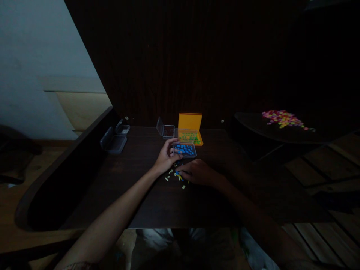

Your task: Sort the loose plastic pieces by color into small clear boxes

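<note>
few loose small plastic pieces [180, 177], yellow, pale and blue, lie on the dark wooden table [146, 198] between my two hands, so i judge the sorting well advanced at this spot but not finished. done, as far as can be seen: blue pieces fill the clear rectangular plastic box [184, 156] just beyond my hands, green pieces sit in the orange plastic box with its raised lid [190, 120] directly behind it, and a small clear hinged box [159, 126] beside that holds something dark that i cannot make out. left to do: the scattered pieces under my fingers, and a large multicoloured heap of pieces [282, 119] well apart on a dark round surface [253, 127] to the right. two clear open boxes [114, 143] at the far left edge look unfilled. my left hand [165, 157] reaches forward with the forearm straight, fingers curved and close together against the left rim of the blue-filled box, touching it; whether they grip it i cannot tell. my right hand [198, 172] lies palm down, fingers pointing left, tips drawn together over the loose pieces; in this dim light i cannot tell whether they pinch one.
</note>
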Motion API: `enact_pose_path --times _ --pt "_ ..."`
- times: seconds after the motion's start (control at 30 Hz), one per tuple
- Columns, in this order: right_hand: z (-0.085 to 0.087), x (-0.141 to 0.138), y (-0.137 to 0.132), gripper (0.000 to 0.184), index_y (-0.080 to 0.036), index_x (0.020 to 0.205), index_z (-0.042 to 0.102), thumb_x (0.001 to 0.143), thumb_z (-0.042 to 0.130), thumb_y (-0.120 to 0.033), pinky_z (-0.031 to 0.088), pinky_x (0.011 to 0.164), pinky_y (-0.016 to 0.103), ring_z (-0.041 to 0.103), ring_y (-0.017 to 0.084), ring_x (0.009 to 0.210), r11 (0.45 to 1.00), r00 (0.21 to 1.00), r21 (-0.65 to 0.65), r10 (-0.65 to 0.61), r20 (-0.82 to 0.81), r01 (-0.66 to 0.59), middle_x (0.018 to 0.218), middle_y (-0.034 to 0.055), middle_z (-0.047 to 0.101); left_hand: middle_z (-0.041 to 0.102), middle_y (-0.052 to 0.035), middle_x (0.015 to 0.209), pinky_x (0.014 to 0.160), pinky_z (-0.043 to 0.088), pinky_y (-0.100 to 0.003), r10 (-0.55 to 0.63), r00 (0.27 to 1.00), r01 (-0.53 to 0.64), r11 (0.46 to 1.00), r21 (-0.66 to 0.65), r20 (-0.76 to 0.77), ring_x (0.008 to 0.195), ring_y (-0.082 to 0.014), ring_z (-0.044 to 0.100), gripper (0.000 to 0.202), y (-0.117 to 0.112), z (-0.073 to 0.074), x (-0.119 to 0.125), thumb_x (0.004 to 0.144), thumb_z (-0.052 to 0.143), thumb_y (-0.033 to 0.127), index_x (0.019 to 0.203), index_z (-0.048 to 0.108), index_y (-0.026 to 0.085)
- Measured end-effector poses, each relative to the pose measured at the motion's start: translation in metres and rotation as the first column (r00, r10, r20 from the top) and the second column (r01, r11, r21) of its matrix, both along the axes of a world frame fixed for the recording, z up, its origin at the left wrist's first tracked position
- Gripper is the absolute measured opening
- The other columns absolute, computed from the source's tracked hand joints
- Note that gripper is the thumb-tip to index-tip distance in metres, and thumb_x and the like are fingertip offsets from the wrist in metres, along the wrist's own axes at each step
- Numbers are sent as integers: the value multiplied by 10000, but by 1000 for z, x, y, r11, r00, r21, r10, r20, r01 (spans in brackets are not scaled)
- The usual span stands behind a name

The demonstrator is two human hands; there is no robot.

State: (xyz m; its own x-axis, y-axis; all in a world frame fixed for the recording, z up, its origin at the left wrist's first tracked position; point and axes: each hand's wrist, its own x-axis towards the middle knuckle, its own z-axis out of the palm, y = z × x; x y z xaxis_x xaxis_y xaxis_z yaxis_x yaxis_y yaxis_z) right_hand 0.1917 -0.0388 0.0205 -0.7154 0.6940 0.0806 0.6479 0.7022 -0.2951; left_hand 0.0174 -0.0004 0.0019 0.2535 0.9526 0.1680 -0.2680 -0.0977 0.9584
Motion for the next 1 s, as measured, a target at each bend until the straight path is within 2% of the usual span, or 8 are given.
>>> enact_pose_path --times 0.13,0.3,0.5,0.67,1.0 --pt "-1 -3 0 230 -241 1041 698 922 507 -287 377 663 243 664 169 800 1000 998 -5 -4 70 4 882 36 738 586 -58 1150 675 516 -237 -1 1000 1 1000 -13 8 783 -109 621 639 -1 3 0 574 772 132 1149 506 216" --pt "-4 -6 0 217 -243 1034 692 928 518 -316 372 663 245 650 161 782 999 997 21 -46 60 45 889 33 736 589 -59 1123 679 513 -248 0 1000 0 1000 -15 -6 790 -123 619 641 -1 4 0 577 764 139 1159 504 207" --pt "-8 -6 2 198 -221 926 694 936 507 -286 352 637 244 639 151 736 1000 998 16 15 61 -16 843 27 733 608 -58 1094 696 508 -243 1 1000 -1 1000 -23 -21 789 -118 621 640 -2 4 1 589 762 137 1168 496 201" --pt "-3 -3 1 219 -219 868 698 935 497 -277 338 630 238 637 142 724 999 997 -7 40 60 -40 812 18 729 619 -49 1064 720 511 -253 -5 1000 4 1000 -31 -16 783 -117 625 648 -3 3 1 588 769 144 1167 483 198" --pt "-2 1 1 223 -227 928 709 929 499 -305 346 646 244 651 156 767 1000 998 -23 -5 62 6 861 32 734 618 -62 1114 737 523 -282 0 999 0 1000 -23 -32 789 -124 629 641 -3 5 1 588 773 147 1165 497 198"
